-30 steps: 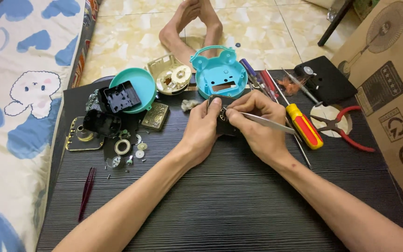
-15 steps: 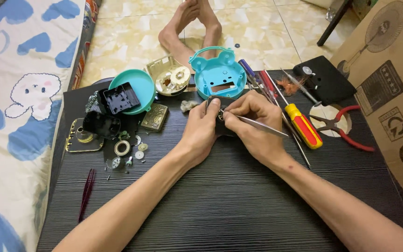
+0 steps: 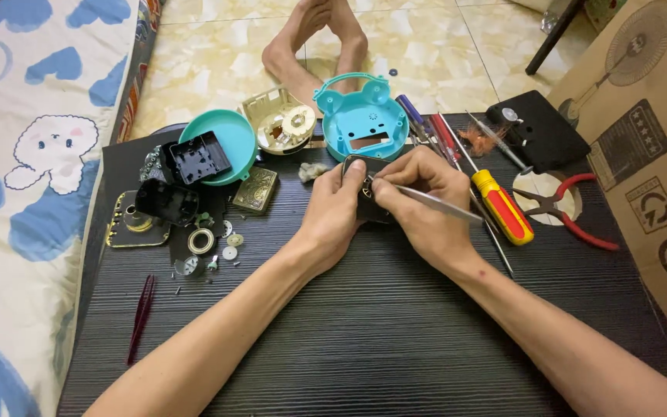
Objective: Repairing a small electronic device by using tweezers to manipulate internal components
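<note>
Black clock module (image 3: 370, 202), just below the emptied teal casing (image 3: 360, 120), was clamped by left hand (image 3: 333, 212) while right-hand (image 3: 426, 208) fingers pinched tweezers (image 3: 434, 202), reassembly clearly pending.

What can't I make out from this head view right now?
- The small black part: mostly covered by the left hand and right hand.
- The tweezers: tip too small to tell what it touches.
- The cardboard box: cut off by the right edge.
- The tiny gears: too small to tell apart.
</note>
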